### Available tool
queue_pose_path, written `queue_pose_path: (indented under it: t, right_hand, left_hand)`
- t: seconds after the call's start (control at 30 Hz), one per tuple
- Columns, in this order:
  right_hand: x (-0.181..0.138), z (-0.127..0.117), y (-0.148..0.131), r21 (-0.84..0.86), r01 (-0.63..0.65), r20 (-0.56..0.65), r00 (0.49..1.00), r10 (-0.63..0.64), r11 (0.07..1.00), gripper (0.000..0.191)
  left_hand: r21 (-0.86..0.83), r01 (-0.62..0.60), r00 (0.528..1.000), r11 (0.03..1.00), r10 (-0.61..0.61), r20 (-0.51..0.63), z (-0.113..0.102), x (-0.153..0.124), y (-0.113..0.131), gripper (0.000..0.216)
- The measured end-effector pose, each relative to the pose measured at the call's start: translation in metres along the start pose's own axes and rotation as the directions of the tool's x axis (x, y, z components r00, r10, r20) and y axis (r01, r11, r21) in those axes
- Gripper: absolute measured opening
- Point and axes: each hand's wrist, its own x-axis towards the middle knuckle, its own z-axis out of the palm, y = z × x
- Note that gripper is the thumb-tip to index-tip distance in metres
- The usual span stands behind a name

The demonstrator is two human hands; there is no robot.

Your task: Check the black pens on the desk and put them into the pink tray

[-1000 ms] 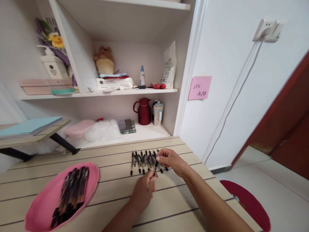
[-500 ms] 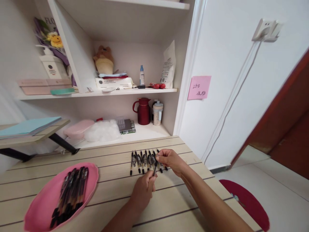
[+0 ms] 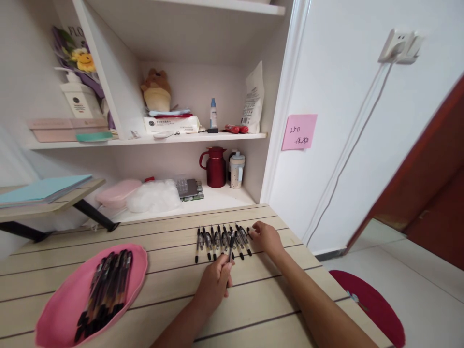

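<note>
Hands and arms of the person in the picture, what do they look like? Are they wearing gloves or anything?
The left hand and right hand are bare, with no gloves. The left forearm and right forearm have no sleeves in view. I see no watch or bracelet, and no rings, though some fingers are hidden.

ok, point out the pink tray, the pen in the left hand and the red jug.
Pink tray (image 3: 61,309): head view, bare inner surface.
Pen (image 3: 231,245) in the left hand (image 3: 213,282): head view, length sticking out of the hand.
Red jug (image 3: 216,169): head view, body.
</note>
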Motion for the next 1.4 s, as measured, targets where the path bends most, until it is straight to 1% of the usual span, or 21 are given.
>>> queue_pose_path:
  t: [0.07,0.13,0.23,0.33,0.37,0.4,0.43,0.47,0.5,0.53,0.57,0.6,0.63,0.67,0.73,0.83,0.93,1.0,1.13,1.27,1.4]
  right_hand:
    - [-0.001,0.009,0.001,-0.06,-0.016,0.013,1.0,0.017,0.998,0.02]
    - [-0.001,0.012,0.002,-0.072,-0.036,0.016,0.999,0.038,0.997,0.022]
    - [-0.001,0.008,0.006,-0.047,-0.055,0.021,0.998,0.056,0.997,0.014]
    - [0.001,-0.003,0.008,-0.008,-0.049,0.026,0.998,0.049,0.999,0.006]
    - [0.001,-0.006,0.006,0.024,-0.041,0.025,0.999,0.041,0.999,0.004]
    - [0.001,-0.01,0.002,0.105,-0.033,0.026,0.999,0.03,0.994,0.004]
    - [0.001,-0.014,-0.003,0.242,-0.023,0.033,0.999,0.015,0.97,0.007]
    - [0.0,-0.018,-0.009,0.418,-0.013,0.044,0.999,-0.006,0.909,0.013]
    - [-0.002,-0.022,-0.017,0.606,-0.005,0.054,0.998,-0.034,0.795,0.02]
    - [-0.005,-0.025,-0.025,0.753,-0.001,0.062,0.996,-0.07,0.658,0.027]
    - [-0.008,-0.028,-0.033,0.84,0.004,0.063,0.993,-0.103,0.543,0.034]
    - [-0.011,-0.031,-0.04,0.879,0.01,0.059,0.99,-0.13,0.477,0.036]
    - [-0.014,-0.034,-0.047,0.896,0.016,0.057,0.987,-0.151,0.444,0.036]
    - [-0.016,-0.035,-0.052,0.901,0.025,0.053,0.985,-0.166,0.433,0.035]
    - [-0.021,-0.037,-0.059,0.894,0.041,0.048,0.981,-0.186,0.446,0.033]
    - [-0.024,-0.035,-0.062,0.859,0.066,0.063,0.97,-0.233,0.508,0.03]
    - [-0.027,-0.03,-0.061,0.806,0.076,0.135,0.942,-0.307,0.587,0.023]
    - [-0.03,-0.026,-0.061,0.782,0.068,0.191,0.92,-0.342,0.62,0.019]
    - [-0.035,-0.022,-0.064,0.782,0.03,0.262,0.891,-0.371,0.623,0.015]
    - [-0.036,-0.022,-0.066,0.763,0.022,0.279,0.891,-0.358,0.646,0.014]
    - [-0.037,-0.023,-0.066,0.745,0.024,0.288,0.889,-0.355,0.666,0.013]
  left_hand:
    - [-0.004,0.003,1.0,1.0,-0.003,0.012,-0.001,0.0,0.0,0.037]
    - [-0.001,0.007,1.0,1.0,-0.007,0.025,-0.001,0.0,0.001,0.037]
    - [0.008,0.003,1.0,1.0,-0.003,0.015,-0.001,0.0,0.002,0.037]
    - [0.028,0.001,1.0,1.0,-0.001,-0.002,0.001,-0.001,0.004,0.037]
    - [0.035,0.0,1.0,0.999,0.0,-0.007,0.001,-0.001,0.004,0.037]
    - [0.04,-0.003,1.0,0.999,0.003,-0.007,0.001,-0.002,0.005,0.037]
    - [0.045,-0.007,1.0,0.999,0.007,-0.006,0.001,-0.002,0.006,0.037]
    - [0.048,-0.013,1.0,0.999,0.013,-0.003,0.001,-0.003,0.006,0.037]
    - [0.052,-0.018,1.0,0.998,0.018,0.001,0.001,-0.003,0.007,0.036]
    - [0.057,-0.022,1.0,0.998,0.021,0.004,0.001,-0.004,0.008,0.036]
    - [0.06,-0.024,1.0,0.998,0.024,0.01,0.001,-0.004,0.009,0.036]
    - [0.063,-0.026,1.0,0.998,0.025,0.017,0.0,-0.004,0.009,0.036]
    - [0.066,-0.026,0.999,0.997,0.025,0.023,0.0,-0.005,0.01,0.036]
    - [0.069,-0.027,0.999,0.997,0.025,0.029,0.0,-0.005,0.01,0.036]
    - [0.072,-0.026,0.999,0.997,0.024,0.032,0.0,-0.005,0.01,0.036]
    - [0.078,-0.024,0.999,0.997,0.022,0.029,0.0,-0.004,0.009,0.035]
    - [0.076,-0.028,0.999,0.997,0.026,0.036,0.0,-0.004,0.008,0.035]
    - [0.07,-0.034,0.999,0.997,0.031,0.036,0.0,-0.004,0.007,0.036]
    - [0.049,-0.032,0.999,0.998,0.031,0.018,0.002,-0.004,0.004,0.036]
    - [0.04,-0.03,1.0,0.999,0.03,-0.01,0.003,-0.004,0.004,0.035]
    - [0.044,-0.035,0.999,0.998,0.036,-0.004,0.003,-0.004,0.005,0.033]
